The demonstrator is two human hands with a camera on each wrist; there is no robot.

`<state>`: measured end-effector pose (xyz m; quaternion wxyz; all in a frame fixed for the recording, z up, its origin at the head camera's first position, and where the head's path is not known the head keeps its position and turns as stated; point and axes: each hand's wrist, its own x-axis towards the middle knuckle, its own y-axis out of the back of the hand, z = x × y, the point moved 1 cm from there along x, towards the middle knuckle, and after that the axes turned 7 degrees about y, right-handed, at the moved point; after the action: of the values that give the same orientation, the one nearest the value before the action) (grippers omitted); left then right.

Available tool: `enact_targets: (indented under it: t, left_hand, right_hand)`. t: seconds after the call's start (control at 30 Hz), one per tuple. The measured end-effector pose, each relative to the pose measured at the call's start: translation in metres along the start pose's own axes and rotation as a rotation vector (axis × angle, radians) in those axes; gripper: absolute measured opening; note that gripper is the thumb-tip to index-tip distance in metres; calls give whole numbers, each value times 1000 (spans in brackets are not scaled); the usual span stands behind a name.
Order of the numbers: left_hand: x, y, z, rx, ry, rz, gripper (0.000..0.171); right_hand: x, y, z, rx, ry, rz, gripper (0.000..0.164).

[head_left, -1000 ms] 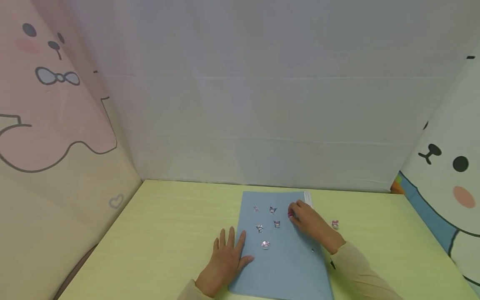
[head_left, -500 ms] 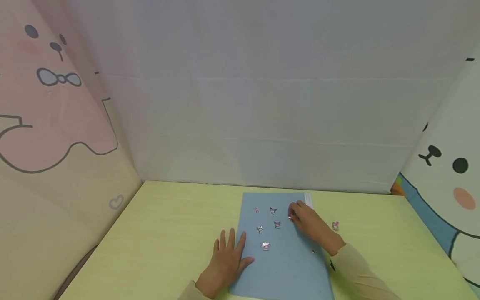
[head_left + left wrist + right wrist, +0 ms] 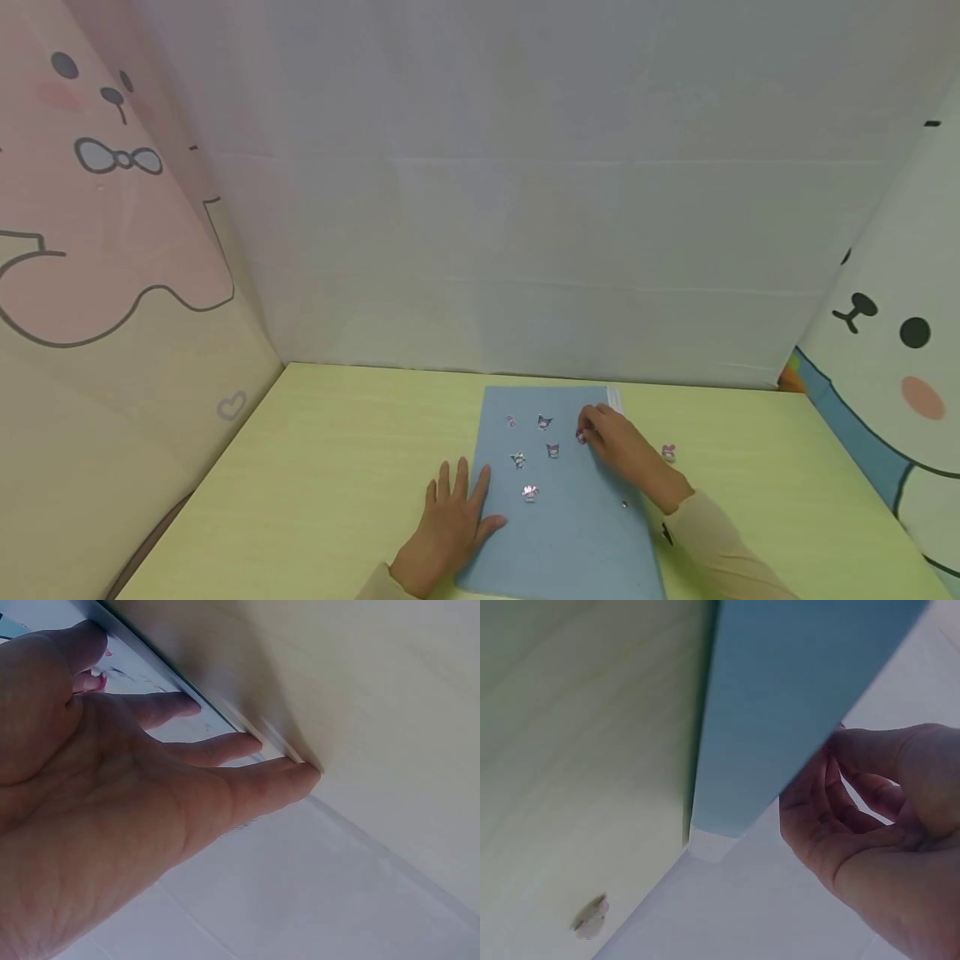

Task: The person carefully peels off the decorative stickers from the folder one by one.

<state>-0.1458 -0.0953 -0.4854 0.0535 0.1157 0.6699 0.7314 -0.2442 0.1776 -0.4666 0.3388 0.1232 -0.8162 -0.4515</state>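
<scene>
Little shifts over the last 1 s: the right hand [image 3: 621, 446] stays over the upper right of the blue board [image 3: 570, 550], its thumb and fingers pinching a small pink figure [image 3: 581, 436], and a little more of that figure's pale part now seems to show at the fingertips. I read this as a fine adjustment of the piece, not yet a release; whether it touches the surface I cannot tell. The left hand [image 3: 450, 525] keeps its place, fingers straight and spread with nothing in them, thumb on the board and the other fingers along its left edge and on the table [image 3: 337, 450], probably steadying it. The 5 character figures [image 3: 552, 450] on the board keep their arrangement, and 1 pink-eared figure [image 3: 668, 452] lies on the table to the right.
</scene>
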Motion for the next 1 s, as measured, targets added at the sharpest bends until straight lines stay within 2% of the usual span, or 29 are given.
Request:
enact_targets:
  t: [0.63, 0.9, 1.0]
  left_hand:
    - [-1, 1, 0, -36, 0, -48, 67]
    - [0, -1, -1, -31, 0, -48, 67]
    - [1, -2, -2, -34, 0, -53, 67]
  right_hand:
    - [-14, 0, 14, 73, 67, 148, 20]
    - [-23, 11, 13, 157, -22, 115, 14]
    - [-25, 14, 14, 160, -20, 117, 15]
